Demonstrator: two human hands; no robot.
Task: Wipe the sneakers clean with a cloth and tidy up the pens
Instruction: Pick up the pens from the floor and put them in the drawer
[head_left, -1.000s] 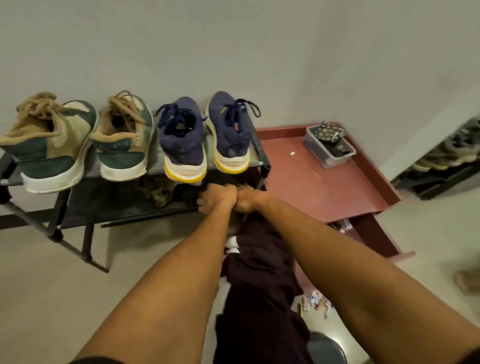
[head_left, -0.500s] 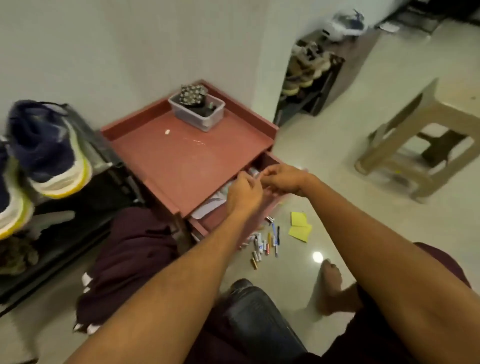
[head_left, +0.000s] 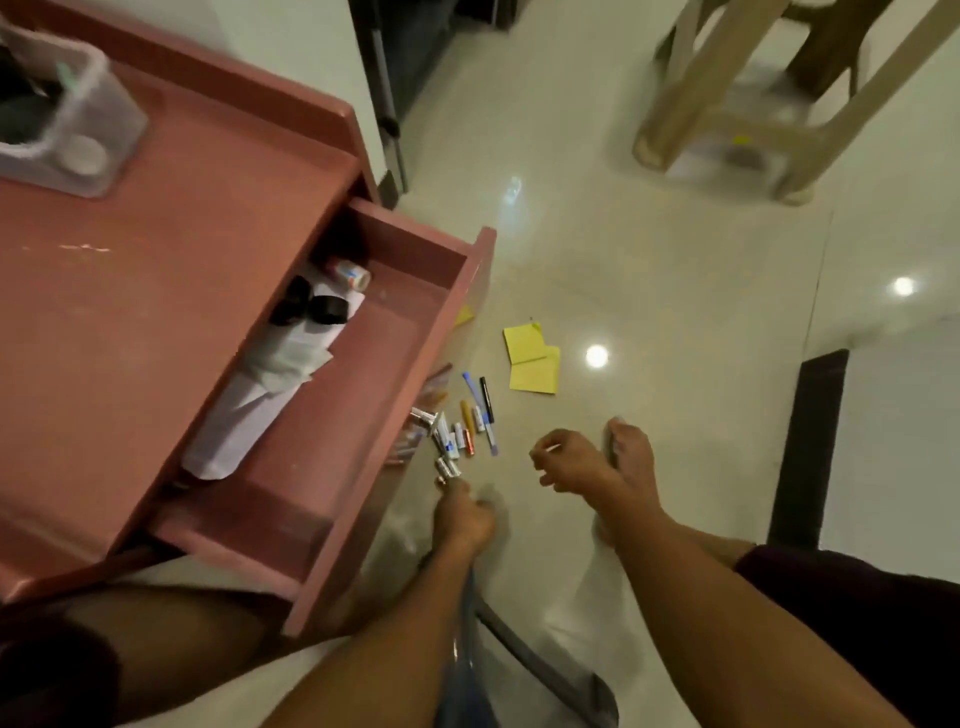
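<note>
Two bare forearms are reaching down from the near edge of the view. The left hand (head_left: 464, 515) is hanging low over the floor (head_left: 675, 260), its fingers bunched against the near end of one silver-capped pen (head_left: 447, 467). Whether they are actually pinching it I cannot tell. The right hand (head_left: 567, 462) is hovering just beside it, fingers loosely curled with nothing showing in them, above one bare foot (head_left: 632, 457).

Just past the left hand, the pens (head_left: 467, 421) are lying in one loose cluster on the floor, right beside the front of the open drawer (head_left: 363, 374). One blue, one black and two orange ones are standing out among several white and silver ones. They are overlapping, so an exact count is not possible, but it is roughly ten. Near the cluster, further out, two yellow sticky notes (head_left: 532, 358) are lying with their corners overlapping.

The one drawer is standing pulled out from the pink table (head_left: 156, 270). Inside it, white papers (head_left: 270, 384) are lying along the side under the table, with two round black things (head_left: 311, 309) and one small tube (head_left: 349, 273) behind them.

At the table's far left corner one clear plastic box (head_left: 88, 150) is sitting. Far off to the right, one beige stool (head_left: 727, 119) is standing on the floor.
</note>
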